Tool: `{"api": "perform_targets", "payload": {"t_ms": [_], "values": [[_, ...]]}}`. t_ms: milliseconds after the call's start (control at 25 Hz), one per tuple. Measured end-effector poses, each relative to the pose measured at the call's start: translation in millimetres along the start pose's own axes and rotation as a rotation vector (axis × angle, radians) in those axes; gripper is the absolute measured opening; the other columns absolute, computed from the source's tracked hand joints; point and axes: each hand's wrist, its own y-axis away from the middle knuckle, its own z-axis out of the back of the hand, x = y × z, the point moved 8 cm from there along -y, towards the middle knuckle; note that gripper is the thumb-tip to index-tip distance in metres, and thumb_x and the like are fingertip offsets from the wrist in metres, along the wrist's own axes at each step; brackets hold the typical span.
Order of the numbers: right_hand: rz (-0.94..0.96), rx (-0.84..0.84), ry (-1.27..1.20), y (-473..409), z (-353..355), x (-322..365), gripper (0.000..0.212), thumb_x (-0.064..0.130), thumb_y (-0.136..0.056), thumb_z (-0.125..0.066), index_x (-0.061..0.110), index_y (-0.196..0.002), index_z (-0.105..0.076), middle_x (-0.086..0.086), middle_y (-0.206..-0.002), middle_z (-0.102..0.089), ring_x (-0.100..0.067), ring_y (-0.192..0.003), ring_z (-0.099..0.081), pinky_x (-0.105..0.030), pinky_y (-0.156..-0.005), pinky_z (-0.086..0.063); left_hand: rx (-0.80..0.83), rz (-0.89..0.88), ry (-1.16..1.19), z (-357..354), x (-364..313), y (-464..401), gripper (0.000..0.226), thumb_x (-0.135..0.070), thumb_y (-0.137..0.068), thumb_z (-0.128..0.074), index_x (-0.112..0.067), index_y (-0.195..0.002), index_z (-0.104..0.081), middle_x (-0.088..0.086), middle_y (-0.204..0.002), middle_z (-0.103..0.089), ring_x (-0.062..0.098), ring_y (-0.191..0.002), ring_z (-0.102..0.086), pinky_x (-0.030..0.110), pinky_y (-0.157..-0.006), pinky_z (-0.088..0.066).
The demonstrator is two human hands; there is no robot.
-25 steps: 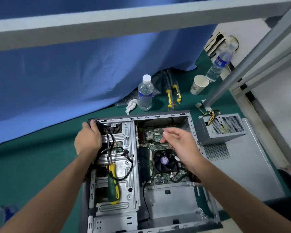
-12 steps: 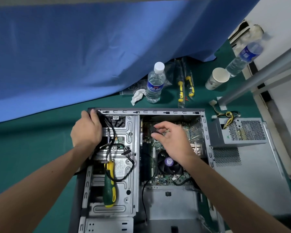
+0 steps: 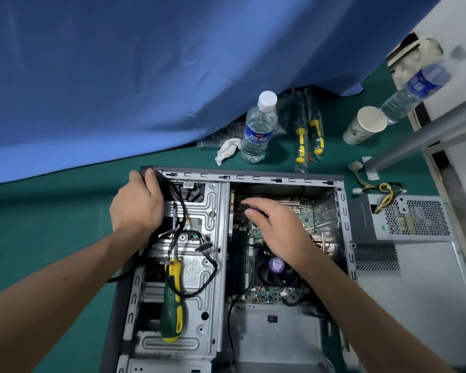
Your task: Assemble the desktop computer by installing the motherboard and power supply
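Blue cloth (image 3: 119, 76) hangs behind a green bench (image 3: 38, 211) in the head view. On the bench lies an open computer case (image 3: 253, 177).

The left hand (image 3: 137, 205) reaches to the far left corner of the case, and its grip is curled over the rim there. The right hand (image 3: 277, 227) hangs over the motherboard (image 3: 304, 211) inside the case, palm down. Its fingers point to the far left part of the board. You cannot tell if this grip holds something, because the fingertips are blurred and dark.

The motherboard sits in the right half of the case, under the right hand, with its round fan (image 3: 276, 265) near the wrist. The power supply (image 3: 406, 219) sits outside, just beside the right wall of the case.

A green and yellow screwdriver (image 3: 171, 300) lies on the metal drive cage, with black wires (image 3: 207, 267) looping around it. A water bottle (image 3: 258, 127), a crumpled tissue (image 3: 226, 150), two more screwdrivers (image 3: 308, 138) and a paper cup (image 3: 365, 125) stand behind the case.
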Motion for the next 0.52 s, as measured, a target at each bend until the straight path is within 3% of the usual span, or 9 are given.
{"api": "perform_targets", "payload": {"t_ms": [120, 240, 520], "values": [[-0.013, 0.008, -0.056, -5.0, -0.9, -3.3, 0.021, 0.028, -0.099, -0.056, 0.025, -0.119, -0.063, 0.017, -0.083, -0.061, -0.009, -0.079, -0.062, -0.031, -0.077, -0.049, 0.012, -0.002, -0.004, 1.2, -1.2, 1.3, 0.047, -0.046, -0.103, -0.016, -0.008, -0.092, -0.041, 0.004, -0.065, -0.044, 0.033, -0.069, -0.048, 0.040, -0.066, -0.034], [-0.020, -0.032, -0.125, -9.6, -0.8, -6.4, 0.014, 0.027, -0.096, -0.061, 0.028, -0.109, -0.067, 0.015, -0.089, -0.067, -0.008, -0.084, -0.065, -0.032, -0.082, -0.054, 0.008, -0.009, 0.004, 1.9, -3.2, 0.8, 0.047, -0.046, -0.103, -0.016, -0.008, -0.092, -0.041, 0.005, -0.066, -0.045, 0.033, -0.069, -0.048, 0.040, -0.067, -0.034], [-0.022, -0.057, -0.252, -12.0, -4.8, -11.1, 0.016, 0.022, -0.092, -0.067, 0.034, -0.102, -0.071, 0.015, -0.089, -0.069, -0.001, -0.085, -0.065, -0.019, -0.084, -0.053, 0.009, -0.013, 0.010, 2.5, -4.2, 2.2, 0.046, -0.046, -0.103, -0.017, -0.009, -0.090, -0.040, 0.003, -0.064, -0.044, 0.033, -0.067, -0.048, 0.040, -0.066, -0.035]]}}
